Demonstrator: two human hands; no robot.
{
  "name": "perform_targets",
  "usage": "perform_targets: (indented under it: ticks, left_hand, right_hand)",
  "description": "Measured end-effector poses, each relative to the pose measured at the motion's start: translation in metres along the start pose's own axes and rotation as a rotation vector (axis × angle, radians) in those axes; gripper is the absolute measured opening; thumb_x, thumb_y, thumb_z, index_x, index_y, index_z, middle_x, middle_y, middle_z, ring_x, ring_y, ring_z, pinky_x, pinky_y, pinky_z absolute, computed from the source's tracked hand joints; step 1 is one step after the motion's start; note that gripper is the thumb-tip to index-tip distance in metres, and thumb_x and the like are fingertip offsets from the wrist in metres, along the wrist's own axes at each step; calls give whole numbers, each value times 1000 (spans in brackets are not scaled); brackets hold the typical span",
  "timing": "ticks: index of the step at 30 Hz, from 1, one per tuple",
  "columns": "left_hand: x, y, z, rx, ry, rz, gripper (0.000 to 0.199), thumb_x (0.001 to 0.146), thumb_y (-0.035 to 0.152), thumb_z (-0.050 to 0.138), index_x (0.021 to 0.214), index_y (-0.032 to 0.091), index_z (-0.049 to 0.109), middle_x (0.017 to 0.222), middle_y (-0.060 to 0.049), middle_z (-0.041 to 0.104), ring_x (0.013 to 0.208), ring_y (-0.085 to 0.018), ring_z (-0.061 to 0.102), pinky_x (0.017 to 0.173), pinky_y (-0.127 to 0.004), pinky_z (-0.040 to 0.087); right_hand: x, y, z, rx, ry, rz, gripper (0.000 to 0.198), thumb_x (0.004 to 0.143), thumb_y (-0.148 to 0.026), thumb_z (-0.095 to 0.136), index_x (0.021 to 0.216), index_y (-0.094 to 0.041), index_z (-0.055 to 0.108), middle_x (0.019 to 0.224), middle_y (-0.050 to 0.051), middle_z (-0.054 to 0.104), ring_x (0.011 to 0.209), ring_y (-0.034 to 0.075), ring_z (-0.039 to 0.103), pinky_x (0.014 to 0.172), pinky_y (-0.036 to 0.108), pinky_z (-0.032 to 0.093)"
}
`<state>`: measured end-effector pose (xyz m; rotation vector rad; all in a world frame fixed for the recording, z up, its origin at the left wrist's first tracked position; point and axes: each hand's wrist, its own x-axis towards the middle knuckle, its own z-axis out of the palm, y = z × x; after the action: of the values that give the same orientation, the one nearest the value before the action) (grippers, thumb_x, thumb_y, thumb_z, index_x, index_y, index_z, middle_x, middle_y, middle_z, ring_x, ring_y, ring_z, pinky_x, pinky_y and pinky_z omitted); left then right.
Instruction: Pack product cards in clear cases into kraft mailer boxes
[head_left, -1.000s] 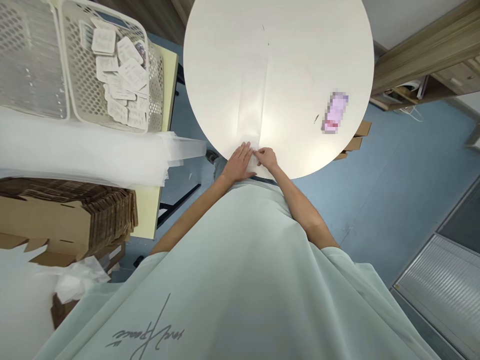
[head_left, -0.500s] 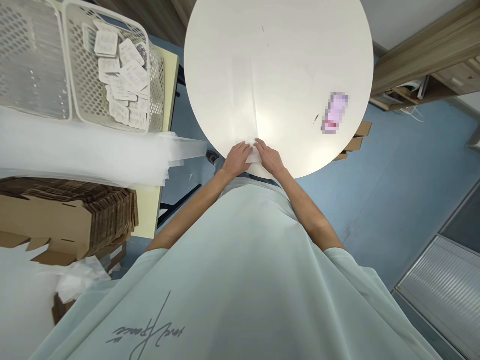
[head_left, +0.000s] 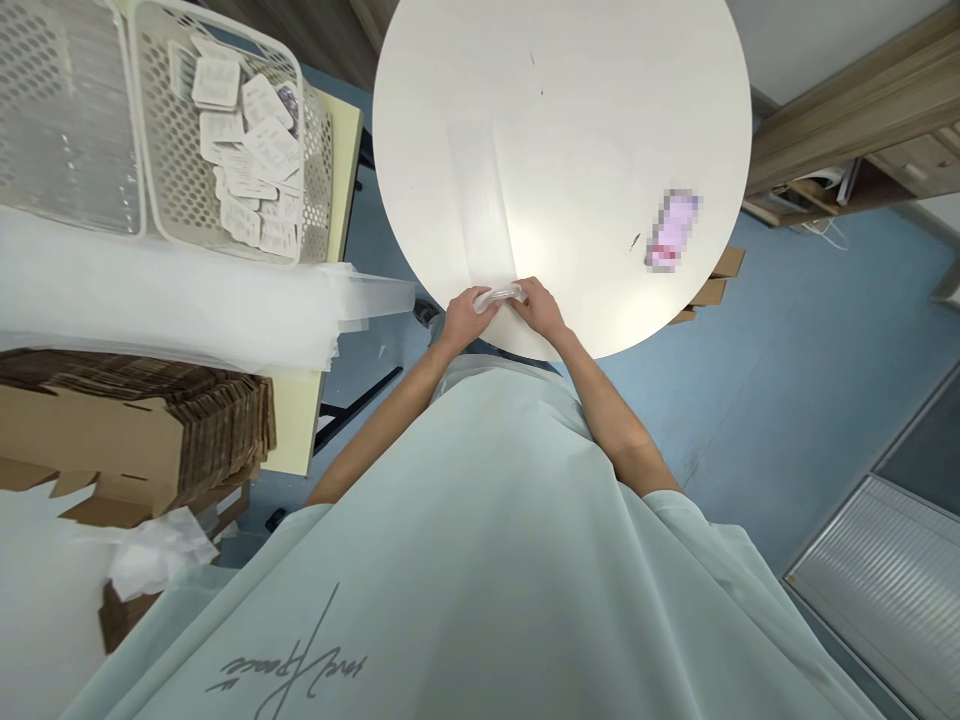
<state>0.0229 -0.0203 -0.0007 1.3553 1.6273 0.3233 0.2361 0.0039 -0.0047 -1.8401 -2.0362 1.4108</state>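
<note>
A long, translucent plastic sleeve point(head_left: 482, 205) lies on the white round table point(head_left: 600, 120), stretching away from me. Its near end is lifted at the table's front edge and looks rounded, either rolled or opened; I cannot tell which. My left hand point(head_left: 466, 318) grips this end from the left, fingers curled around it. On the other side, my right hand point(head_left: 538, 308) pinches the right corner of the same end. Both thumbs are partly hidden by the plastic.
A pixelated pink-purple item point(head_left: 673, 230) lies on the table's right side. The side table at left holds a white basket point(head_left: 315, 180) of white packets point(head_left: 270, 147), a stack of translucent plastic sheets point(head_left: 165, 310) and folded cardboard boxes point(head_left: 90, 430).
The sleeve's near end has gone from flat to lifted and rounded between my hands. Its far part has swung slightly left. My hands stay at the table's front edge.
</note>
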Motion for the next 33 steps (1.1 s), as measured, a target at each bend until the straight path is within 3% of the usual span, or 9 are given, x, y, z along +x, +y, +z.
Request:
perform_targets:
  ticks: [2, 5, 11, 16, 20, 23, 25, 29, 33]
  left_hand:
    - [1, 0, -1, -64, 33, -41, 35, 101, 46, 75, 126, 21, 78, 132, -13, 84, 127, -36, 78, 115, -47, 60]
    - [6, -4, 0, -132, 78, -88, 32, 94, 36, 81, 121, 21, 76, 132, -12, 85, 128, -34, 79, 113, -46, 61]
    - [30, -13, 13, -220, 216, -273, 14, 95, 28, 76, 108, 23, 72, 120, -10, 85, 116, -28, 82, 111, -43, 62]
    - [45, -14, 19, -111, 241, -336, 31, 95, 27, 77, 125, 23, 69, 123, -12, 82, 120, -31, 79, 113, -47, 61]
    - [43, -12, 15, 54, 267, -195, 48, 100, 31, 75, 145, 23, 61, 147, -19, 69, 138, -37, 69, 123, -60, 55]
    - [42, -5, 11, 109, 217, 43, 50, 104, 37, 70, 152, 23, 63, 161, -22, 62, 157, -44, 55, 134, -66, 44]
    - [43, -1, 10, 104, 116, 164, 51, 110, 39, 59, 158, 22, 62, 167, -20, 61, 163, -41, 50, 139, -64, 38]
    - [49, 1, 9, 96, -18, 215, 60, 114, 36, 38, 168, 17, 56, 176, -18, 57, 169, -34, 46, 144, -57, 33]
    - [49, -4, 4, 137, -54, 239, 63, 113, 40, 42, 170, 14, 56, 180, -19, 52, 172, -35, 43, 145, -55, 31]
  right_hand:
    - [5, -1, -1, -2, 17, 38, 26, 112, -39, 59, 129, -23, 71, 139, 14, 72, 95, 26, 71, 98, 45, 62]
    - [11, -4, -2, -19, 33, 83, 25, 113, -43, 61, 122, -22, 71, 130, 14, 75, 100, 28, 71, 96, 45, 61]
    - [24, -12, 2, -35, 67, 206, 25, 114, -43, 61, 127, -23, 67, 124, 12, 79, 111, 32, 73, 97, 47, 62]
    - [36, -17, 6, -64, 75, 295, 28, 113, -44, 62, 133, -24, 62, 123, 15, 79, 113, 37, 74, 100, 57, 65]
    - [39, -31, 5, -214, 94, 206, 37, 117, -38, 51, 149, -19, 57, 147, 24, 68, 133, 42, 69, 110, 65, 63]
    - [38, -42, 4, -304, 70, -22, 42, 119, -26, 37, 151, -17, 61, 158, 24, 62, 152, 42, 58, 124, 66, 54]
    - [38, -44, 2, -332, 34, -145, 46, 118, -19, 32, 152, -16, 64, 161, 23, 63, 158, 39, 55, 131, 64, 49]
    - [37, -34, -6, -346, -11, -203, 48, 116, -14, 41, 160, -16, 60, 175, 20, 56, 167, 33, 49, 135, 57, 47]
    - [31, -21, -13, -339, -73, -226, 62, 109, -18, 64, 170, -16, 51, 187, 21, 41, 176, 34, 38, 135, 58, 48]
